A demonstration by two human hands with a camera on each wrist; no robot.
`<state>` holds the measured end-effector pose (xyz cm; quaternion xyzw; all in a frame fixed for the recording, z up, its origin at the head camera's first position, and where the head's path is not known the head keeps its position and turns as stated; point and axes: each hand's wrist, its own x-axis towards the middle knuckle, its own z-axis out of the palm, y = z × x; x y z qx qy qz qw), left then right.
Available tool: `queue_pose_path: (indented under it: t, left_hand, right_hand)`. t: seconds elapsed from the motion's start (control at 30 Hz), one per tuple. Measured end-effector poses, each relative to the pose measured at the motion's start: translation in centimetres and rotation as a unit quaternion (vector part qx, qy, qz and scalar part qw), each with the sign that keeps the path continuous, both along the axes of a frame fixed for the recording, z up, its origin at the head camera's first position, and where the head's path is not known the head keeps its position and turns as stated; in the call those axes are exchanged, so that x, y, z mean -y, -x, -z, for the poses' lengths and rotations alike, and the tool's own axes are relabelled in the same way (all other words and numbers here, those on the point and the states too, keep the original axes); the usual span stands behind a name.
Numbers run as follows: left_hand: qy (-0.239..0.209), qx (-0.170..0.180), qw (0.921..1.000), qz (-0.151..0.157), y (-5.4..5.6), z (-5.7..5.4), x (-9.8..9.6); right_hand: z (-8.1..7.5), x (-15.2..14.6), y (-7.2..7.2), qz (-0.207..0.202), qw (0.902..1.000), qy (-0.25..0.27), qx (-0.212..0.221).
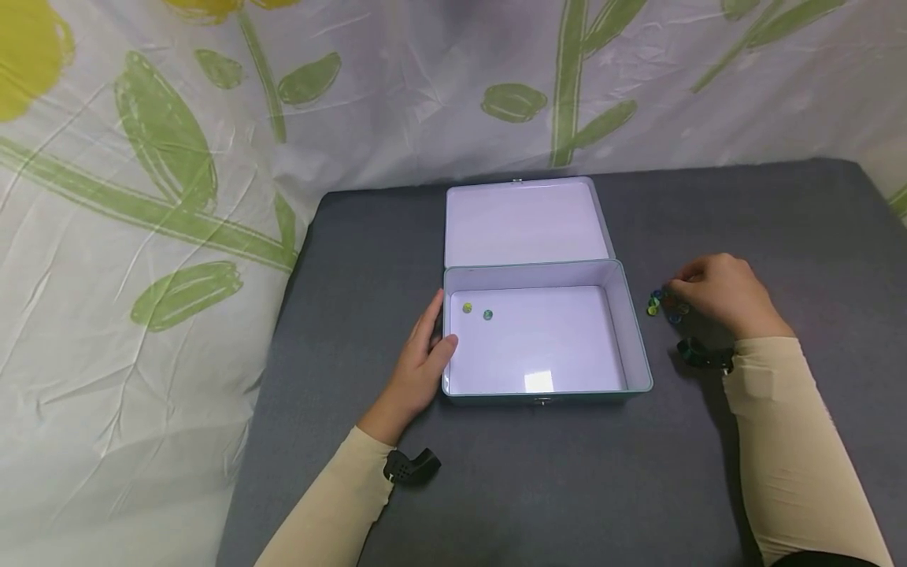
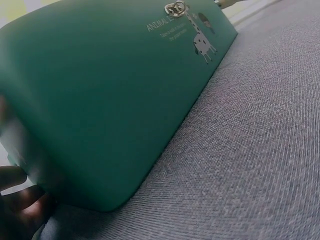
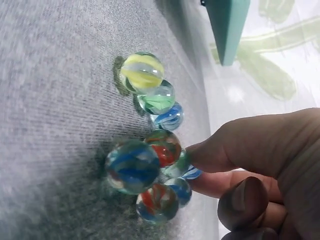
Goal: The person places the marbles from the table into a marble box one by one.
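Observation:
A tin box (image 1: pixel 549 394), green outside and white inside, lies with its hinged lid (image 1: pixel 524 224) folded back. My left hand (image 1: pixel 418 366) holds its left wall, the thumb at the rim and the fingers along the outside. Inside the box lie a yellow-green marble (image 1: pixel 467 308) and a green marble (image 1: pixel 488 315). To the right of the box, my right hand (image 1: pixel 726 295) reaches into a cluster of glass marbles. There, thumb and index finger pinch a blue-striped marble (image 3: pixel 192 173), partly hidden. Around them sit a yellow-striped marble (image 3: pixel 142 72), a large blue marble (image 3: pixel 131 167) and several others.
Everything stands on a table with a grey cloth (image 1: pixel 567 480). A white curtain (image 1: pixel 411 94) with green leaves and yellow flowers hangs behind and to the left. The box front (image 2: pixel 125 100) carries a metal clasp (image 2: pixel 176 8) and a giraffe picture (image 2: pixel 200 40).

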<state>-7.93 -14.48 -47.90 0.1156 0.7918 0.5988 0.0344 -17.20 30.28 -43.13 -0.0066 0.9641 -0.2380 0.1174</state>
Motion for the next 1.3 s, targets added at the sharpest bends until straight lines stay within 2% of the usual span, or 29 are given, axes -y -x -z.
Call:
queue_pose_path:
  t: [0.2,0.53,1.07,1.3]
  left_hand:
    - [-0.006,0.002,1.0,0.001,0.0,0.0,0.0]
    - [-0.012,0.003,0.9999,0.003,0.1,0.0,0.0]
    - [-0.011,0.004,0.9999,0.0,0.0,-0.2,0.0]
    - [-0.019,0.013,0.9997,0.006,0.0,-0.2,0.0]
  right_hand:
    - [-0.4,0.2,-0.2,0.004,0.9998,0.0,-0.019]
    - [-2.2,1.6,-0.6,-0.003,0.9987,0.013,-0.049]
    - [-6.2,6.3,-0.9,-0.042,0.9929,0.051,-0.099]
    - [-7.7,9.0,-0.6,-0.054,0.9919,0.068,-0.093]
